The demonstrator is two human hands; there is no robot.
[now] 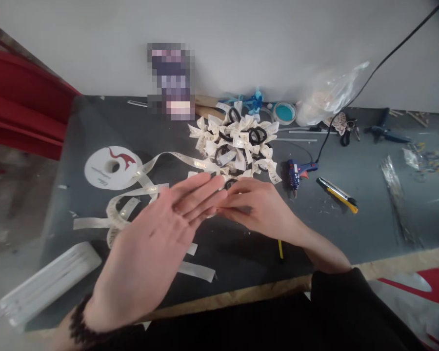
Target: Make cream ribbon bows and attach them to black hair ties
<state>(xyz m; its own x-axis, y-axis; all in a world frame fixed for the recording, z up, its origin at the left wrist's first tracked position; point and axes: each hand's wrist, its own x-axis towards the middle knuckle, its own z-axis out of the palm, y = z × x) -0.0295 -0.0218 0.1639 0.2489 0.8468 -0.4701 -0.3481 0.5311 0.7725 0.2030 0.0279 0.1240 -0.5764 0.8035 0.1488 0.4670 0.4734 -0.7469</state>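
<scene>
My left hand (pixel 161 239) is held palm up over the table's near side, its fingers stretched out together. Against its fingertips, my right hand (pixel 263 207) has thumb and fingers pinched; whatever lies between them is hidden. Just beyond both hands is a pile of cream ribbon bows (pixel 237 139) with black hair ties. A white ribbon spool (pixel 111 168) lies to the left, with printed ribbon (pixel 168 158) running from it towards the pile. Cut ribbon pieces (pixel 197 270) lie near my left hand.
A blue glue gun (pixel 296 170) with a cable and a yellow cutter knife (pixel 338 195) lie on the right. Further right are pliers (pixel 386 131) and clear strips (pixel 398 204). A white power strip (pixel 51 282) sits at the left front; an open turquoise tin (pixel 284 112) stands behind.
</scene>
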